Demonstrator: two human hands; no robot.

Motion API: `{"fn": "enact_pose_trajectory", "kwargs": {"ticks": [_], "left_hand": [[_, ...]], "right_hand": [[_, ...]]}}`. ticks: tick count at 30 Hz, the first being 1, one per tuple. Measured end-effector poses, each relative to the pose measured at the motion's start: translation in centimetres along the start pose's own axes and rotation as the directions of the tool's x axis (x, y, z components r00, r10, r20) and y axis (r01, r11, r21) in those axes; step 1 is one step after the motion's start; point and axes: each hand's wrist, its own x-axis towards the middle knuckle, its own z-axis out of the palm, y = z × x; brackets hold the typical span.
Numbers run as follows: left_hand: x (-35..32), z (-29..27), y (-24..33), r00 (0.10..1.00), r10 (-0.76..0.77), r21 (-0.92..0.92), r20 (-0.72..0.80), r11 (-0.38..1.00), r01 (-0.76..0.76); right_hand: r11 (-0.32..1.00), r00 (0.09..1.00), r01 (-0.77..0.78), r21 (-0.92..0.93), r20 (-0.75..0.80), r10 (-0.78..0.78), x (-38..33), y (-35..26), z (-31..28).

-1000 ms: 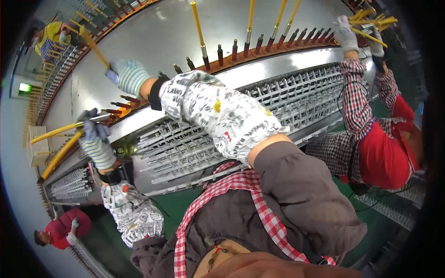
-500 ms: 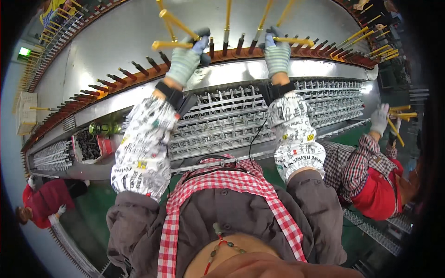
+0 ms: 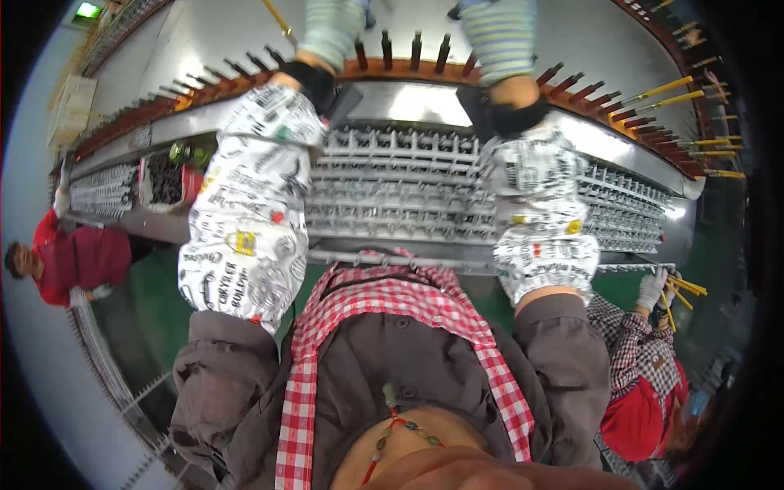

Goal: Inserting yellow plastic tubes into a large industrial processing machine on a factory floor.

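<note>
My left hand (image 3: 331, 34), in a pale striped glove, reaches to the top edge of the view, over the far side of a curved orange-brown rail (image 3: 380, 69). My right hand (image 3: 500, 39), gloved alike, is at the same height on the right. The fingers of both run out of the picture, so what they hold is hidden. Upright dark pegs (image 3: 416, 51) stand along the rail between and beside the hands. Just left of my left hand, a slim yellow rod (image 3: 278, 18) slants down toward the rail.
Rows of metal racks (image 3: 392, 192) lie below my wrists. A box of dark small parts (image 3: 163, 181) stands at the left, near a green jar (image 3: 184, 153). Yellow rods (image 3: 665, 94) stand on the right-hand pegs. A co-worker (image 3: 649, 376) holds yellow rods at right; another person (image 3: 77, 261) is at left.
Both hands have moved up toward the top edge, and their fingers have left the picture. The yellow rods seen around them are mostly out of view. The view has shifted.
</note>
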Motion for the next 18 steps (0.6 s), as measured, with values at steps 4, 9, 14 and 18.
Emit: {"fn": "enact_pose_trajectory", "kwargs": {"ticks": [4, 9, 14, 18], "left_hand": [[-5.0, -3.0, 9.9, 0.928, 0.317, 0.125, 0.199, 0.930, -0.344], [-14.9, -22.3, 3.9, 0.947, 0.190, 0.078, 0.260, 0.973, -0.217], [-28.2, -30.3, -6.9, 0.962, -0.270, 0.017, 0.038, 0.963, 0.270], [-32.8, -32.2, -11.6, 0.917, -0.345, 0.119, -0.201, 0.920, 0.373]], "right_hand": [[0.943, 0.990, -0.110, 0.313, 0.119, 0.076, -6.3, -3.2, -6.0], [0.843, 0.855, -0.362, 0.398, 0.503, 0.130, -17.0, -9.5, -8.4], [0.629, 0.714, -0.668, 0.398, 0.579, 0.393, -27.5, -9.1, -8.9], [0.534, 0.670, -0.740, 0.410, 0.525, 0.525, -31.9, -9.8, -6.3]]}}
